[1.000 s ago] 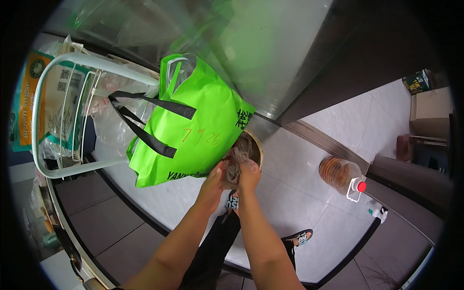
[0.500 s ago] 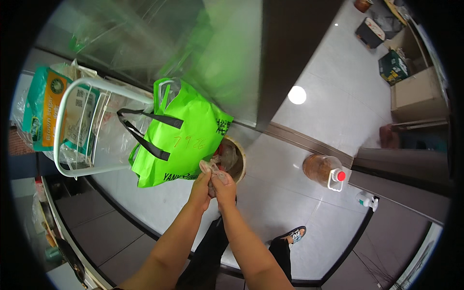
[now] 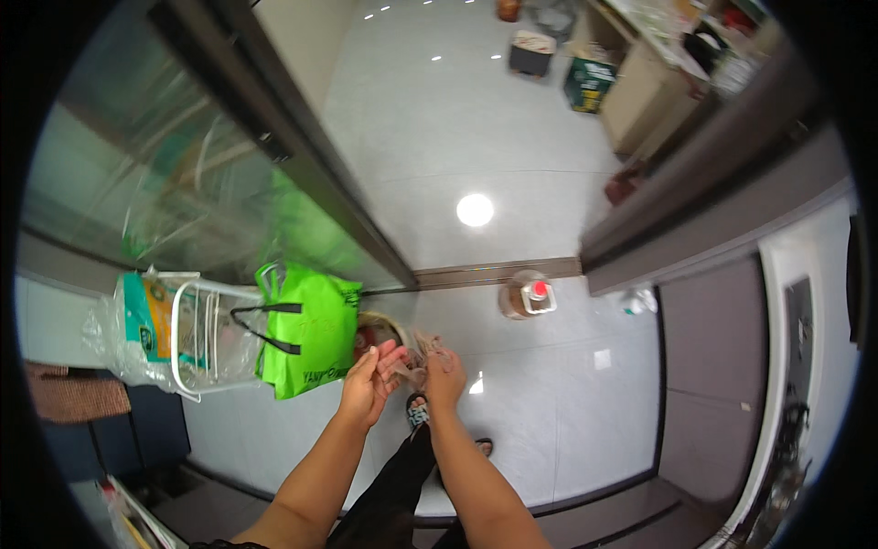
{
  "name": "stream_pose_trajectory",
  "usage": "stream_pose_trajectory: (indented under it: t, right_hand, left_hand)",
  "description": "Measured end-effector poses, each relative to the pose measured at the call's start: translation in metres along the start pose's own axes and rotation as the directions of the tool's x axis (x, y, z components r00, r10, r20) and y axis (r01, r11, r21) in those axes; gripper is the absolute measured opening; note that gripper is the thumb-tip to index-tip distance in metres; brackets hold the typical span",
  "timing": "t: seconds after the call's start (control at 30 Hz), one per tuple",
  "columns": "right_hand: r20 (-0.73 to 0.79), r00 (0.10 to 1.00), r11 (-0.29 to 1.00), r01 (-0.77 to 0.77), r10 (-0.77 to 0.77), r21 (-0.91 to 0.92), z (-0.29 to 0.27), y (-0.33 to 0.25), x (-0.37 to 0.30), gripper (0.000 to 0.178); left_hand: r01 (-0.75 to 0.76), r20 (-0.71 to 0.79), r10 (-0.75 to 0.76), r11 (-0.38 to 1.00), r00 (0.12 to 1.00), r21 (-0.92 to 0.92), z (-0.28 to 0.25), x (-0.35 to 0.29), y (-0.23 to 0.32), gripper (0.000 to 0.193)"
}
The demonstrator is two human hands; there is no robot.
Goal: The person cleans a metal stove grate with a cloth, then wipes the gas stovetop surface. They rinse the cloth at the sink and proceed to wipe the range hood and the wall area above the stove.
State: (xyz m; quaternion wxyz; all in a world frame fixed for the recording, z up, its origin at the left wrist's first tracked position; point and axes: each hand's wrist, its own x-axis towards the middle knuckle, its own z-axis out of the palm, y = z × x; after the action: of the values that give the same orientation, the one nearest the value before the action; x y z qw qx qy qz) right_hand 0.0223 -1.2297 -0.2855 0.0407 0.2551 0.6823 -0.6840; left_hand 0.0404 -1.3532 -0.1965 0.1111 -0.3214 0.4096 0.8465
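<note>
My left hand (image 3: 368, 382) is turned palm up with its fingers stretched out. Beside it, my right hand (image 3: 444, 377) is closed on a crumpled piece of translucent plastic film (image 3: 422, 346). Part of the film hangs toward the left fingers; whether it touches them I cannot tell. Just beyond both hands stands a round bin (image 3: 402, 331) with a pale rim, partly hidden by the left fingers. A bright green shopping bag (image 3: 315, 334) with black handles leans at the bin's left side.
A white metal rack (image 3: 186, 352) with plastic-wrapped packages stands left of the bag. A clear jug (image 3: 517, 300) with a red cap and brown contents sits near the door track (image 3: 485, 273). Glass sliding door (image 3: 174, 156) at left; a dark green box (image 3: 588, 84) lies farther off.
My hands, together on the film before, have come apart; the left has opened and the right keeps the film. The view has shifted, showing more floor beyond the doorway.
</note>
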Motion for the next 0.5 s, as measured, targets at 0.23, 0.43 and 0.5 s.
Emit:
stream_pose_trajectory:
  t: [0.23,0.43,0.5]
  right_hand:
    - [0.005,0.989,0.763,-0.116,0.146,0.635,-0.173,-0.134,-0.071,0.027]
    - [-0.661,0.721,0.712,0.353,0.206,0.607,-0.320,-0.174,-0.208,0.018]
    - [-0.767,0.583,0.657,0.472,0.266,0.587,-0.340,-0.179,-0.266,0.017]
  left_hand:
    - [0.285,0.277,-0.339,0.933,0.899,0.218,0.170,-0.055,-0.069,0.040]
    - [0.051,0.633,-0.552,0.774,0.543,0.631,0.273,-0.204,-0.139,0.022]
    - [0.025,0.642,-0.671,0.698,0.372,0.715,0.284,-0.249,-0.157,0.021]
